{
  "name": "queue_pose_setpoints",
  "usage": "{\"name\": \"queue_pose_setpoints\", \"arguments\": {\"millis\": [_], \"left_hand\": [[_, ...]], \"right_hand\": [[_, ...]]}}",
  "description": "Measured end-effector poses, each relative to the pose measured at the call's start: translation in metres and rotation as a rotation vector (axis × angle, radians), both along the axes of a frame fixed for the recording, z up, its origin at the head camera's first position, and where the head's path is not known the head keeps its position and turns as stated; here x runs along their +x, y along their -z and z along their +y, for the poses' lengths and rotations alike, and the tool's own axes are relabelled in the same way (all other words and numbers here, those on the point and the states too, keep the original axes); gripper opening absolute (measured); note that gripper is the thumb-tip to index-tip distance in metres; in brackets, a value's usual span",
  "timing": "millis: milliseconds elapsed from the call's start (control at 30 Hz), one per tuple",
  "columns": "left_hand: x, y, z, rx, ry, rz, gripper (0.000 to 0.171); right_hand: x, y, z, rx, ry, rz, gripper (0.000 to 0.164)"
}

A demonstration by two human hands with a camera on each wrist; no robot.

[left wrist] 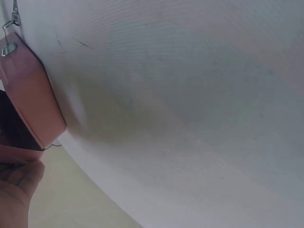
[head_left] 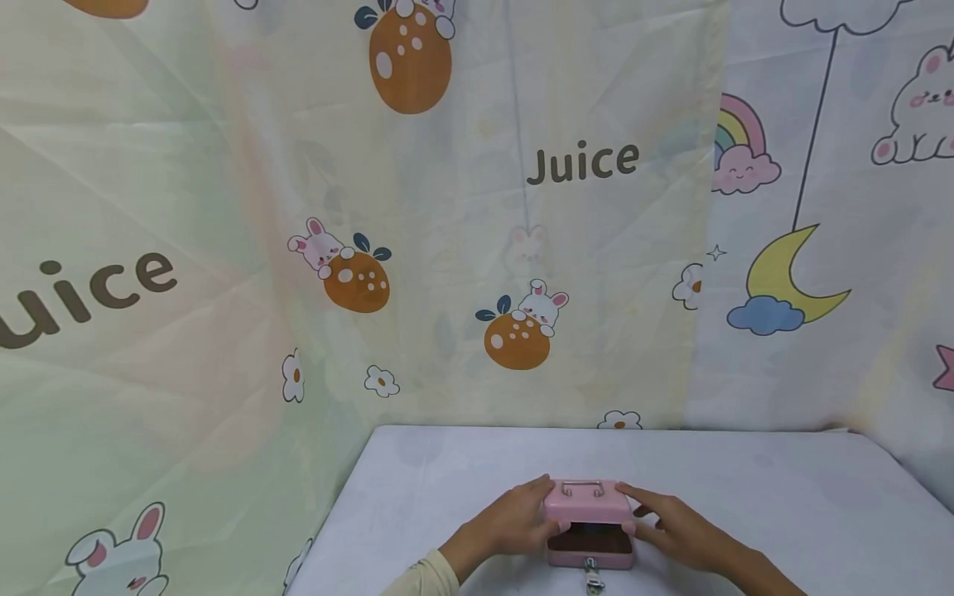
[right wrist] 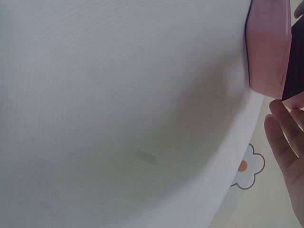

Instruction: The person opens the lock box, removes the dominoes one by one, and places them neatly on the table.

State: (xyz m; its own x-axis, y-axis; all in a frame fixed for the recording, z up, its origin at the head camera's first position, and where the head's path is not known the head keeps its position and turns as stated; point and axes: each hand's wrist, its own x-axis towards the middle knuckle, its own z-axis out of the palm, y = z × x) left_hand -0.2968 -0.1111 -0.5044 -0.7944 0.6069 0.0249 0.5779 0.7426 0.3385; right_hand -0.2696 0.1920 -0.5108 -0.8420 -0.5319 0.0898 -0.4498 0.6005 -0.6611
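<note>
A small pink metal cash box (head_left: 590, 559) sits near the front of the white table, its lid (head_left: 586, 502) tilted partway up and its dark inside showing. A metal handle lies on top of the lid, and a metal latch (head_left: 593, 574) hangs at the box's front. My left hand (head_left: 519, 515) holds the lid's left side, thumb at the front edge and fingers toward the back. On the other side my right hand (head_left: 674, 530) holds the lid's right end the same way. In the left wrist view, fingertips meet the lid's edge below the box's side wall (left wrist: 35, 99).
The white table (head_left: 462, 463) stretches back to a printed curtain (head_left: 447, 248) with oranges, bunnies and flowers. Another curtain panel (head_left: 805, 165) with a moon and rainbow hangs at the right.
</note>
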Motion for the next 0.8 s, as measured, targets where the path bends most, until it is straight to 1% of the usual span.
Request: {"name": "queue_pose_setpoints", "arguments": {"millis": [167,300,500,667,800], "left_hand": [[-0.001,-0.003,0.000,0.028,-0.006,-0.007,0.066],[-0.002,-0.005,-0.001,0.053,-0.023,-0.013,0.067],[-0.007,-0.003,-0.001,0.108,-0.049,-0.039,0.068],[-0.009,-0.002,-0.001,0.168,-0.078,-0.073,0.068],[-0.011,-0.003,0.000,0.197,-0.077,-0.075,0.065]], "right_hand": [[-0.001,-0.003,-0.001,-0.025,0.007,-0.033,0.064],[-0.003,-0.004,-0.002,-0.034,0.012,-0.043,0.060],[-0.004,-0.005,-0.003,-0.024,0.029,-0.021,0.060],[-0.006,-0.004,-0.006,-0.017,0.065,-0.008,0.059],[-0.007,-0.004,-0.008,-0.027,0.089,-0.001,0.058]]}}
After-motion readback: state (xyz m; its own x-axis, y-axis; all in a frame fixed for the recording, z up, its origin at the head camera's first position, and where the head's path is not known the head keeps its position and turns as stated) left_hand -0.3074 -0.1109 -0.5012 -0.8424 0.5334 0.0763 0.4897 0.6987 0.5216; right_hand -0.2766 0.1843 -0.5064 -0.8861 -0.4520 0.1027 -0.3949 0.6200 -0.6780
